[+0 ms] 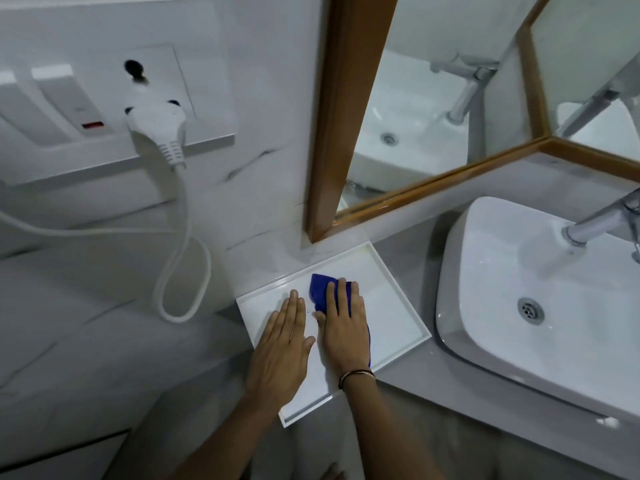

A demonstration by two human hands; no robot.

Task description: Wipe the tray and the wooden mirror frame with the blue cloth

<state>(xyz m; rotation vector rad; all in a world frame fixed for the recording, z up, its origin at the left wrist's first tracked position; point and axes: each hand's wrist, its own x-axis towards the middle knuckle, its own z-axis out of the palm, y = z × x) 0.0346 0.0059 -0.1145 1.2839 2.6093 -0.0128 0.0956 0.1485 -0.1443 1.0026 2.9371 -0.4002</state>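
Note:
A white rectangular tray (398, 299) lies on the grey counter below the mirror's corner. My right hand (344, 330) presses flat on a blue cloth (320, 289) inside the tray, and most of the cloth is hidden under the palm. My left hand (282, 351) rests flat and open on the tray's left part, fingers together, touching no cloth. The wooden mirror frame (341, 109) runs up the wall above the tray, with its lower rail (450, 180) slanting to the right.
A white basin (502, 271) with a chrome tap (595, 220) stands right of the tray. On the left wall a switch panel (104, 98) holds a white plug (159, 129), and its cable (187, 265) loops down near the tray's left corner.

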